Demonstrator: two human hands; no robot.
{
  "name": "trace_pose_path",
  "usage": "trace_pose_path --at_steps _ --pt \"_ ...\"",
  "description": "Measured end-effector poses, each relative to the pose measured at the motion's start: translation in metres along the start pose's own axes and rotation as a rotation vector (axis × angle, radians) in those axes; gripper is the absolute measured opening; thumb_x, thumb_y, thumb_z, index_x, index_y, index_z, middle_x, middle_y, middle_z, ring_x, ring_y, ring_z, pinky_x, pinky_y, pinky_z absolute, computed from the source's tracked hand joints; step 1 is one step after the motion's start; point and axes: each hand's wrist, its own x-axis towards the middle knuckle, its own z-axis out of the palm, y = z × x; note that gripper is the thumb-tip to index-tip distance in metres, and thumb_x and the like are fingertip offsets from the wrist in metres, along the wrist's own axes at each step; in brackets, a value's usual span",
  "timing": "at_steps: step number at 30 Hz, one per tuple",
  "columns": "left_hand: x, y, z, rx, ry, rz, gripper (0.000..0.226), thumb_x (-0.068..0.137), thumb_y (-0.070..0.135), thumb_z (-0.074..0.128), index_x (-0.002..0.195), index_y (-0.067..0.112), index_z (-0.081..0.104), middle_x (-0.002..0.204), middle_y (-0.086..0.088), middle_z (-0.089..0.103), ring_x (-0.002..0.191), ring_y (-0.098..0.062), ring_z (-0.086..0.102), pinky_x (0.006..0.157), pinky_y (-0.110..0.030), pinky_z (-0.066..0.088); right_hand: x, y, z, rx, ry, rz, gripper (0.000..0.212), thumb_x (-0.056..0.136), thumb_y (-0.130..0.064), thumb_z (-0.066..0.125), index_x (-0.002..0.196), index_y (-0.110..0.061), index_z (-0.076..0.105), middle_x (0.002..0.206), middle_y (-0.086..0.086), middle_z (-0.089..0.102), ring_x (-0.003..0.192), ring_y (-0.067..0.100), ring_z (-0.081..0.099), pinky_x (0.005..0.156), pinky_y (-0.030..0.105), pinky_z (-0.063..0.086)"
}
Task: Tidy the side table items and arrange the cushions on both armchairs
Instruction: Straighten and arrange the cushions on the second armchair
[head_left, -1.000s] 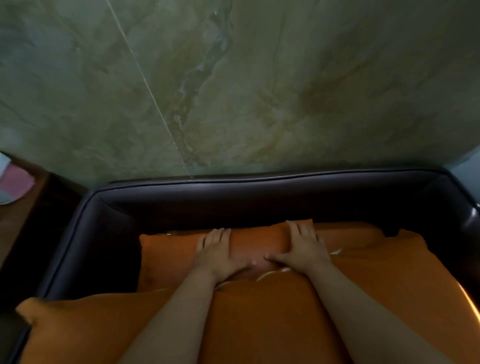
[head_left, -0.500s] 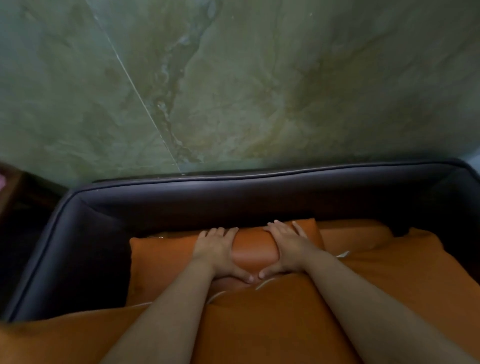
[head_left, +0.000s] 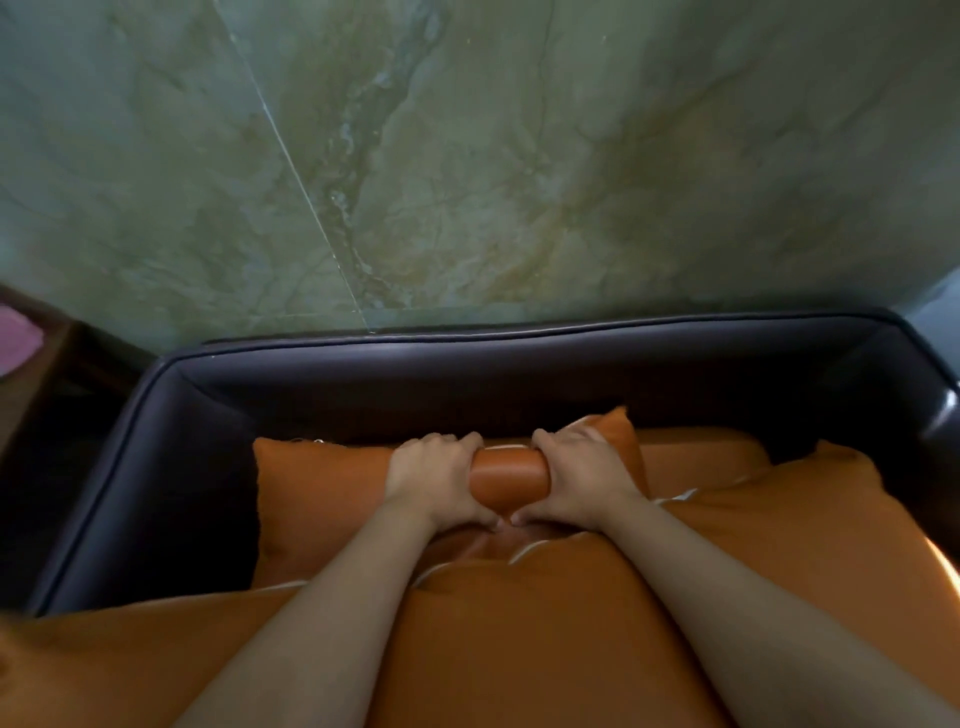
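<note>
Okay, I see both hands on the small orange cushion (head_left: 322, 499), which stands against the inside of the armchair back (head_left: 519, 364). The left hand (head_left: 434, 480) and right hand (head_left: 589, 478) grip it side by side near the middle of its top edge. The fingers (head_left: 452, 441) curl over the top toward the chair back, and the thumbs wrap under on the camera side. The thumb tips nearly meet just below the bulge of fabric squeezed between the two hands. Each hand is closed tight round the cushion. More of the cushion runs out left of the left fingers, and one corner pokes up just right of the right fingers. Below the fingers, nearer the camera, lies the big orange seat cushion (head_left: 519, 649) with pale piping, both forearms crossing over it. Beyond the fingers, past the chair back, is a green marble wall (head_left: 467, 156). Far left of the fingers, at the frame edge, is something pink (head_left: 15, 335); I can't tell what.
</note>
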Motion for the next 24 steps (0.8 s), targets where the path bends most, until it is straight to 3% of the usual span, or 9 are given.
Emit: trace_pose_path --at_steps 4,6,8,11,13,19,24 --pt "-0.015 0.008 -0.016 0.055 0.185 0.046 0.078 0.059 0.068 0.07 0.124 0.03 0.047 0.112 0.003 0.058 0.107 -0.02 0.053 0.087 -0.032 0.041 -0.016 -0.001 0.0 -0.043 0.256 -0.045 0.077 0.048 -0.067 0.076 0.104 -0.016 0.059 0.101 0.004 0.068 0.097 0.026 0.062 0.091 0.039 0.04" --pt "-0.019 0.009 -0.02 0.1 0.356 0.079 0.079 0.052 0.065 0.073 0.119 0.027 0.055 0.106 0.0 0.061 0.101 -0.023 0.055 0.086 -0.034 0.039 -0.022 -0.002 -0.002 -0.039 0.438 -0.029 0.07 0.049 -0.066 0.075 0.096 -0.017 0.059 0.093 0.003 0.066 0.09 0.026 0.061 0.085 0.039 0.038" --pt "-0.019 0.007 -0.021 0.092 0.484 0.099 0.082 0.045 0.066 0.073 0.114 0.024 0.059 0.101 -0.002 0.061 0.096 -0.025 0.056 0.083 -0.036 0.036 -0.025 -0.003 -0.006 -0.046 0.499 -0.001 0.066 0.054 -0.067 0.07 0.096 -0.019 0.056 0.094 0.001 0.062 0.09 0.024 0.057 0.084 0.038 0.034" --pt "-0.016 0.003 -0.013 0.004 0.232 0.055 0.093 0.055 0.066 0.071 0.134 0.029 0.041 0.124 -0.001 0.05 0.118 -0.023 0.045 0.097 -0.036 0.034 -0.023 -0.002 -0.004 -0.052 0.305 0.008 0.072 0.059 -0.065 0.071 0.111 -0.019 0.053 0.111 0.002 0.057 0.107 0.024 0.053 0.093 0.038 0.035" --pt "-0.013 -0.006 -0.005 -0.105 0.076 -0.021 0.097 0.063 0.063 0.072 0.143 0.03 0.028 0.142 0.002 0.039 0.132 -0.019 0.033 0.108 -0.033 0.027 -0.019 0.0 0.002 0.025 0.201 0.024 0.074 0.069 -0.061 0.068 0.127 -0.022 0.045 0.127 -0.001 0.05 0.122 0.02 0.044 0.104 0.036 0.028" --pt "-0.005 -0.02 -0.001 -0.228 0.022 -0.041 0.109 0.058 0.068 0.074 0.146 0.03 0.023 0.153 0.006 0.025 0.141 -0.014 0.02 0.115 -0.032 0.012 -0.013 0.007 0.004 0.084 0.199 0.041 0.084 0.069 -0.063 0.068 0.138 -0.026 0.038 0.142 -0.002 0.041 0.135 0.017 0.03 0.116 0.035 0.009" --pt "0.006 -0.02 0.004 -0.191 -0.039 -0.043 0.12 0.055 0.077 0.068 0.15 0.026 0.014 0.159 0.003 0.014 0.146 -0.015 0.008 0.117 -0.034 0.005 -0.001 0.016 0.007 -0.004 0.081 0.07 0.108 0.066 -0.075 0.06 0.15 -0.026 0.015 0.158 -0.004 0.015 0.146 0.014 0.004 0.118 0.04 -0.008"
